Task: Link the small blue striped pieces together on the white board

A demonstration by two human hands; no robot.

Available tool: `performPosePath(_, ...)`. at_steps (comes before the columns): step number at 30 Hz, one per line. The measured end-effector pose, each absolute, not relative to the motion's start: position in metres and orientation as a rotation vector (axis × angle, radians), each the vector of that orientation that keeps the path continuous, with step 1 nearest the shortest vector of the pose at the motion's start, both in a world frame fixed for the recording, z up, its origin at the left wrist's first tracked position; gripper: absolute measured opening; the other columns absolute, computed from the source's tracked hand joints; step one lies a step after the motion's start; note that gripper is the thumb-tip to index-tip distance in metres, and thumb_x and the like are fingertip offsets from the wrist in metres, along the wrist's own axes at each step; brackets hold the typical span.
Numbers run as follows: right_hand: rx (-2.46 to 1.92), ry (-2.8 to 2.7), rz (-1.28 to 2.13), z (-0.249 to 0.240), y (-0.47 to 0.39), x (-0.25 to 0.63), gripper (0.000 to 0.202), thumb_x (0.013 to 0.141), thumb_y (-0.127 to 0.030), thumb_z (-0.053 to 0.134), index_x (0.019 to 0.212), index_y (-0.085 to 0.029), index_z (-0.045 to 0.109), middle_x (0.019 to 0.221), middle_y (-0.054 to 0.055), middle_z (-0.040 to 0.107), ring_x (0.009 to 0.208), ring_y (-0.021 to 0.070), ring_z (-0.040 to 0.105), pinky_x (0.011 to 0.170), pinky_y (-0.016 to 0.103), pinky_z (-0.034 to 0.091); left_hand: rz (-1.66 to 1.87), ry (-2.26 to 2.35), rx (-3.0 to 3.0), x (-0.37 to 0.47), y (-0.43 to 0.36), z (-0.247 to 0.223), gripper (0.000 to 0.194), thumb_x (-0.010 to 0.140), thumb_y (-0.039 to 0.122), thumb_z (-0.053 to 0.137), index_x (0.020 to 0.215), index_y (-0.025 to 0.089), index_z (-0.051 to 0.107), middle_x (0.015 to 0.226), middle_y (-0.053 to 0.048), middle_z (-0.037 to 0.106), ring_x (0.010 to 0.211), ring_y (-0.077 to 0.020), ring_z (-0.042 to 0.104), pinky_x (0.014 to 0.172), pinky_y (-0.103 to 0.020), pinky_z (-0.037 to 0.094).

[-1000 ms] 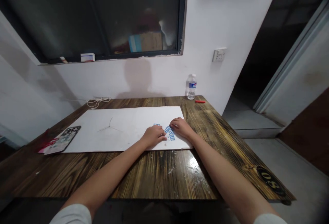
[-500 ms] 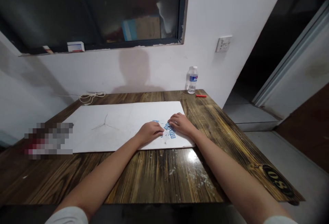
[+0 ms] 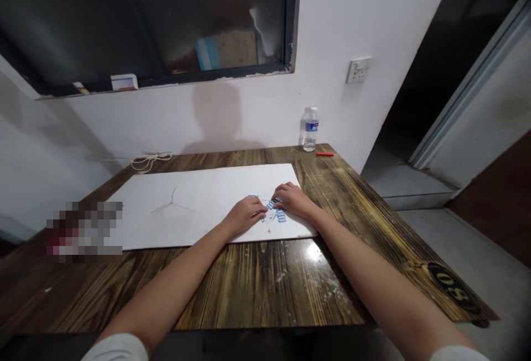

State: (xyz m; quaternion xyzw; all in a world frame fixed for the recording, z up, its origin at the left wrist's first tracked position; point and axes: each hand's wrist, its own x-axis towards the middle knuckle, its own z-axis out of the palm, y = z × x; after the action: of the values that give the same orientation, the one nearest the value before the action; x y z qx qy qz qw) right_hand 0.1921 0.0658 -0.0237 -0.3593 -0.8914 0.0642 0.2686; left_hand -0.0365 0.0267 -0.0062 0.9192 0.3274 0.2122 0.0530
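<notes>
Several small flat pieces with blue edges (image 3: pixel 281 215) lie on a white board (image 3: pixel 215 184), mostly grouped at its right end. My left hand (image 3: pixel 245 214) rests just left of this group, its fingers bent together in a pinch; whatever may be between the tips is too small to make out. One more blue-edged piece shows partly behind that hand. My right hand (image 3: pixel 292 199) reaches over the group from the right. Its fingers are curled down with the tips at a blue-edged piece (image 3: pixel 271 204), partly covering it.
The board lies on a dark wooden table (image 3: pixel 265 283) against the wall. A water bottle (image 3: pixel 310 131) and a red stick-like object (image 3: pixel 324 154) are at the back right. A coiled white cable (image 3: pixel 150 161) lies at the back left. Thin lines (image 3: pixel 171 204) mark the board.
The camera view has shifted slightly. Both hands stay over the same spot, with the right fingertips and the blue-edged pieces under them moved only a little.
</notes>
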Motion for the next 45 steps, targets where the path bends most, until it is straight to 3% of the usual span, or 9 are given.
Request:
performPosePath(10,-0.96,-2.287,0.282,-0.024,0.069,0.19,0.021,0.069,-0.032,0.074,0.081,-0.019,0.063,0.089,0.005,0.062,0.086,0.0183,0.05,0.077,0.029,0.036,0.66,1.076,2.819,-0.034,0.022,-0.007,0.02,0.088,0.024,0.048,0.098,0.022,0.066,0.088,-0.006,0.062,0.087,-0.018,0.054,0.076,-0.03,0.043)
performPosePath(15,-0.916,-2.159,0.472,-0.029,0.074,0.194,0.014,0.071,-0.028,0.071,0.069,-0.017,0.062,0.074,0.001,0.06,0.074,0.0142,0.05,0.069,0.025,0.037,0.716,1.097,2.762,-0.034,0.021,-0.006,0.019,0.085,0.026,0.053,0.099,0.023,0.066,0.093,-0.005,0.065,0.091,-0.019,0.055,0.078,-0.031,0.043)
performPosePath(24,-0.954,-1.712,1.081,-0.014,0.066,0.175,0.033,0.067,-0.047,0.067,0.067,-0.014,0.064,0.059,-0.001,0.058,0.058,0.0115,0.049,0.056,0.023,0.035,1.068,1.194,2.395,-0.039,0.025,0.0,0.024,0.084,0.035,0.056,0.101,0.021,0.067,0.095,-0.006,0.064,0.089,-0.0183,0.057,0.082,-0.033,0.044)
performPosePath(28,-0.998,-1.732,1.025,-0.013,0.053,0.154,0.037,0.069,-0.051,0.064,0.063,-0.015,0.063,0.053,-0.003,0.052,0.052,0.0089,0.042,0.05,0.021,0.03,1.192,1.081,2.112,-0.042,0.031,-0.003,0.028,0.079,0.04,0.061,0.095,0.019,0.069,0.099,-0.008,0.063,0.085,-0.0177,0.059,0.071,-0.029,0.047)
performPosePath(32,-1.046,-1.781,0.986,-0.015,0.043,0.14,0.035,0.071,-0.05,0.063,0.065,-0.016,0.066,0.054,-0.002,0.055,0.051,0.0094,0.043,0.049,0.021,0.029,1.184,1.032,1.838,-0.042,0.035,-0.007,0.026,0.073,0.041,0.067,0.076,0.016,0.069,0.082,-0.006,0.066,0.077,-0.0179,0.061,0.067,-0.028,0.048)
performPosePath(38,-1.046,-1.943,0.851,-0.004,0.048,0.156,0.022,0.075,-0.038,0.064,0.084,-0.019,0.071,0.076,0.002,0.068,0.067,0.0136,0.056,0.063,0.023,0.04,1.392,1.038,1.331,-0.041,0.038,-0.005,0.029,0.076,0.044,0.059,0.078,0.016,0.053,0.074,-0.003,0.067,0.065,-0.0151,0.065,0.065,-0.03,0.052)
performPosePath(41,-1.113,-2.209,0.686,-0.001,0.056,0.175,0.025,0.063,-0.036,0.074,0.084,-0.021,0.072,0.081,0.003,0.066,0.072,0.0153,0.057,0.066,0.024,0.041,1.431,1.044,1.233,-0.042,0.039,-0.004,0.03,0.074,0.043,0.061,0.078,0.017,0.048,0.071,-0.002,0.066,0.063,-0.0161,0.067,0.061,-0.03,0.053)
performPosePath(45,-1.204,-2.457,0.521,-0.007,0.063,0.19,0.046,0.044,-0.035,0.085,0.087,-0.022,0.072,0.085,0.005,0.064,0.076,0.0192,0.057,0.066,0.026,0.042,1.36,1.059,1.23,-0.04,0.038,-0.007,0.035,0.068,0.039,0.07,0.075,0.017,0.044,0.064,-0.001,0.065,0.063,-0.019,0.068,0.056,-0.028,0.053)
